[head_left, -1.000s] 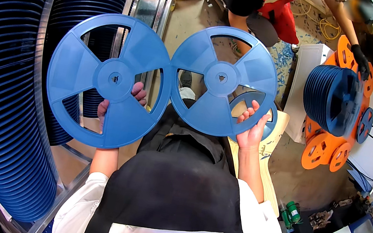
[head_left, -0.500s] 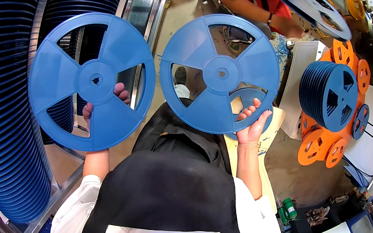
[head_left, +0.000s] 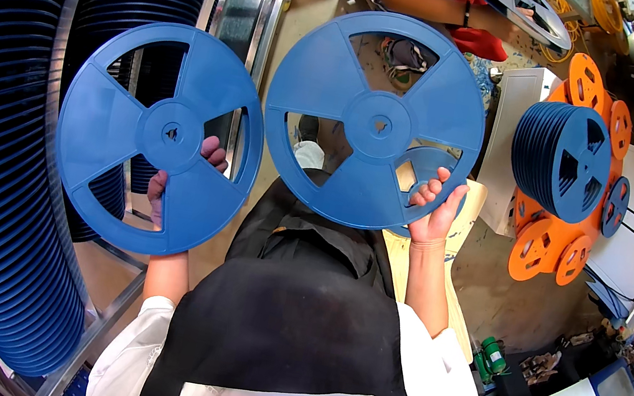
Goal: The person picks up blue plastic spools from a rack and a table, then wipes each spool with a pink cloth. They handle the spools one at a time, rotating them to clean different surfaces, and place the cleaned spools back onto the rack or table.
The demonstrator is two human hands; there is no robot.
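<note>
A flat blue plastic reel disc (head_left: 112, 132) with three window cut-outs is held up on the left. My left hand (head_left: 211, 152) grips it from behind, its fingertips and thumb showing through two windows. A second blue reel disc (head_left: 435, 104) of the same form is raised in front of me, to the right of the first. Closed round its lower right rim is my right hand (head_left: 436, 206), fingers through a window and thumb on the outside. The two discs face me, their rims close together.
Long rows of stacked dark blue discs (head_left: 4, 168) fill a metal rack (head_left: 111, 314) at left. A person's arm (head_left: 428, 1) holds another reel at the top. Right of me stand an orange fixture (head_left: 532, 206) bearing a blue disc stack (head_left: 573, 167), and a yellowish board (head_left: 452, 273).
The right-hand disc has risen slightly and looks a little larger. The left-hand disc has shifted slightly right. At the top, the other person's reel has moved left and tilted.
</note>
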